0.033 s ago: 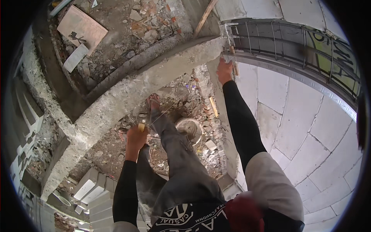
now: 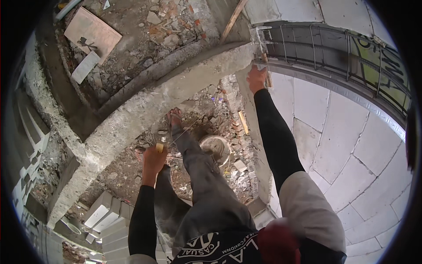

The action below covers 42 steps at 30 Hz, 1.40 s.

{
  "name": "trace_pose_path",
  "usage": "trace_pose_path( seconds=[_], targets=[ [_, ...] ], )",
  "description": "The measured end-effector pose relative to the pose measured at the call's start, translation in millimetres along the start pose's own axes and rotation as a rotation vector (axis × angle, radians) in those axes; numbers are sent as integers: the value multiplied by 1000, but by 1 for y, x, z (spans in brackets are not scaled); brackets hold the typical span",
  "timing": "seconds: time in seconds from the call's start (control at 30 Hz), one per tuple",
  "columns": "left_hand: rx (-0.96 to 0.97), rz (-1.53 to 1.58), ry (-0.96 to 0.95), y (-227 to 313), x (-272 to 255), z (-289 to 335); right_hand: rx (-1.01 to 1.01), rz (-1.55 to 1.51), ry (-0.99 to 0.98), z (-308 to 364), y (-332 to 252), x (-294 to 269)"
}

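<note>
My left hand (image 2: 154,159) is closed round a small yellowish block (image 2: 159,148) that sticks out at the top of the fist. A thin string (image 2: 189,127) runs up and right from near this hand, over my leg; its far end is lost to sight. My right hand (image 2: 256,79) is raised at arm's length beside the block wall (image 2: 334,127). Its fingertips are bent at the end of the concrete beam (image 2: 132,112), just under the metal channel (image 2: 338,86). Whatever lies between those fingertips is too small to make out.
Between my feet and the wall stands a round bucket (image 2: 215,149) on rubble. A wood strip (image 2: 243,122) lies near it. Steel reinforcing bars (image 2: 312,46) run above the channel. Pale blocks (image 2: 103,211) are stacked at lower left; a board (image 2: 94,33) lies beyond the beam.
The yellowish block has turned slightly and dipped with my left hand. My right hand has barely shifted at the wall.
</note>
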<state>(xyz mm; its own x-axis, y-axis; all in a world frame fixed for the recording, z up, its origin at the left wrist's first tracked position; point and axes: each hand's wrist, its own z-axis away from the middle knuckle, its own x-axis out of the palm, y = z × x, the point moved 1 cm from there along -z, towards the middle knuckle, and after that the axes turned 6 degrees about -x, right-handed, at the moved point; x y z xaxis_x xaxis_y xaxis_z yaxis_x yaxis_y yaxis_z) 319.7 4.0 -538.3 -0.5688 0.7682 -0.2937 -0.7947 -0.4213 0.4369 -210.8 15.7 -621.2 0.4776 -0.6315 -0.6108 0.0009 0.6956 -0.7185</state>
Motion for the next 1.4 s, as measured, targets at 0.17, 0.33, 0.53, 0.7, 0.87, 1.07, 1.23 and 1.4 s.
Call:
trace_pose_path(
  seconds=[0.17,0.33,0.53,0.7,0.87,1.07,1.23,1.4],
  targets=[
    [-55,80,-103,33,-7,0,-185,-34,-45,-113,87,-3],
    [-165,161,-88,39,-3,-7,-325,520,-154,-144,82,16],
    [-48,60,-152,88,10,-16,-44,-41,6,-134,50,5],
    [-110,26,-97,40,11,-10,158,-664,27,-61,47,32],
    [-348,531,-8,24,-6,19,372,-894,-266,30,47,18],
    [-317,1164,135,-14,-37,110,543,-392,-409,204,-2,36],
    [-299,1481,475,-118,-34,206,610,-152,-776,338,-48,50],
    [-267,1648,664,-221,-24,306,474,-7,-1021,397,-81,59]
  ],
)
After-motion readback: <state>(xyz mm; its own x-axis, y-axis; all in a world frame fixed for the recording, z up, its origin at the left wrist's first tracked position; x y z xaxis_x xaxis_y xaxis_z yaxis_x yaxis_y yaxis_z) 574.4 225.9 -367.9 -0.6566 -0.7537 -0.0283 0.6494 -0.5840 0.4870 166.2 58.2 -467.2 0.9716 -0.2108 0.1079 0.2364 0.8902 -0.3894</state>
